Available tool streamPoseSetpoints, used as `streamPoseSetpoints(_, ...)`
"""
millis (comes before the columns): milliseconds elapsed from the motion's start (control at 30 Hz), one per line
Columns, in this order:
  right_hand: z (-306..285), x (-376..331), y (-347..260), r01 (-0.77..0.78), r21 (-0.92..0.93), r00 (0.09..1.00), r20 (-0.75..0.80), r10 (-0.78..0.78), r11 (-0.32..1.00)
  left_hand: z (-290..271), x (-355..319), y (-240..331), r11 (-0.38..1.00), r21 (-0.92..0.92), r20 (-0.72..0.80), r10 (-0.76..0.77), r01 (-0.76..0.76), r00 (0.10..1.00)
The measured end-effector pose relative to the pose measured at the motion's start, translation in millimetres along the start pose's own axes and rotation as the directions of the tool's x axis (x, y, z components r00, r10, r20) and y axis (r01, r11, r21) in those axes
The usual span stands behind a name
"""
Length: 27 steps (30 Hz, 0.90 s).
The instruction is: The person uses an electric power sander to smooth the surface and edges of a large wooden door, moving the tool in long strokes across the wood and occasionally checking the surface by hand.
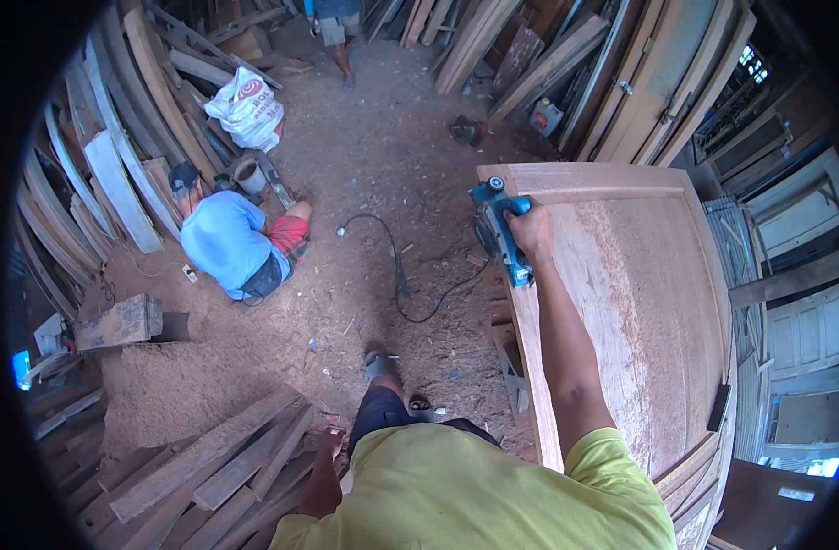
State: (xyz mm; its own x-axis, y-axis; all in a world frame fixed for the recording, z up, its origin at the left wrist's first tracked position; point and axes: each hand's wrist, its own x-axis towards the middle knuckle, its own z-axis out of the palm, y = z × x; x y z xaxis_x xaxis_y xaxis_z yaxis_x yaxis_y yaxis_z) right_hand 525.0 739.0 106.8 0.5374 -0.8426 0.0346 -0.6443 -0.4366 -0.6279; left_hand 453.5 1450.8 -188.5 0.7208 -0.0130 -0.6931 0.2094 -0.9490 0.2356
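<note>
My right hand (532,229) grips the handle of a blue electric planer (497,231), which rests on the left edge of a large wooden door (658,302) lying flat. The planer sits near the door's far left corner. A black power cord (403,284) trails from it across the sawdust floor. My left hand (329,446) hangs low beside my leg, close to a stack of planks; its fingers are partly hidden, and nothing shows in it.
A person in a blue shirt (227,243) crouches on the floor at left by a white sack (250,108). Another person's legs (339,41) stand at the top. Planks (213,463) lie at lower left; boards lean around the walls.
</note>
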Motion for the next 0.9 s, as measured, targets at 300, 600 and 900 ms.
streamPoseSetpoints(300, 30.2, 84.2, -33.5, -0.013, 0.000, 1.000, -0.015, 0.013, 1.000, -44.7, 95.7, 27.3, 0.996, -0.068, 0.087, 0.064, -0.058, 0.994)
streamPoseSetpoints(600, 59.3, 157.7, -67.9, -0.008, 0.057, 0.998, -0.059, 0.011, 0.998, -157.6, 261.9, 164.6, 0.995, 0.074, 0.048, 0.055, -0.059, 0.997)
streamPoseSetpoints(900, 66.6, 197.4, -80.1, -0.252, -0.003, 0.967, 0.039, 0.252, 0.968, -232.2, 375.6, 280.5, 0.976, 0.008, 0.028, 0.218, -0.218, 0.976)
